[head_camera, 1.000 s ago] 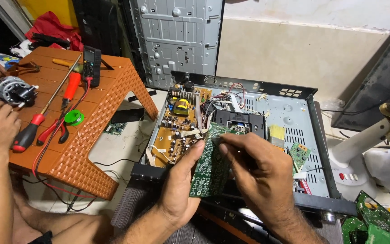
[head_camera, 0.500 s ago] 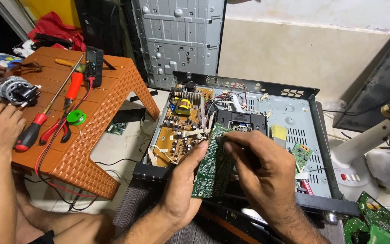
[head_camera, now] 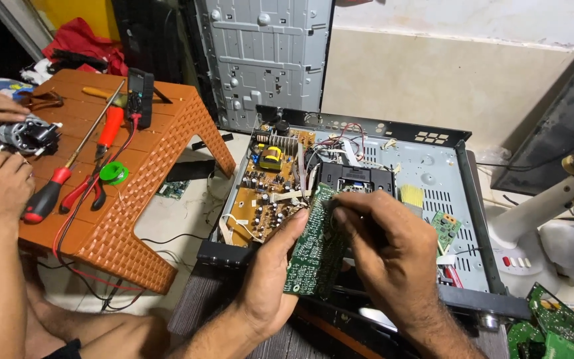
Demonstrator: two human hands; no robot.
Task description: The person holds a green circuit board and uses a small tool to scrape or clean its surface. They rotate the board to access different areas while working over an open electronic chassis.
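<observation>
Two hands, left hand (head_camera: 270, 279) and right hand (head_camera: 383, 249) clamped on green circuit board (head_camera: 315, 249), over opened player chassis (head_camera: 433, 166).

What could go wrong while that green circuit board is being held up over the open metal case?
The green circuit board is pinched only at its edges between the left hand and the right hand, so it might slip onto the brown power board with the yellow transformer. Loose white and red wires lie close by and could snag. The right hand's fingers press the board's face, possibly bending small parts.
</observation>
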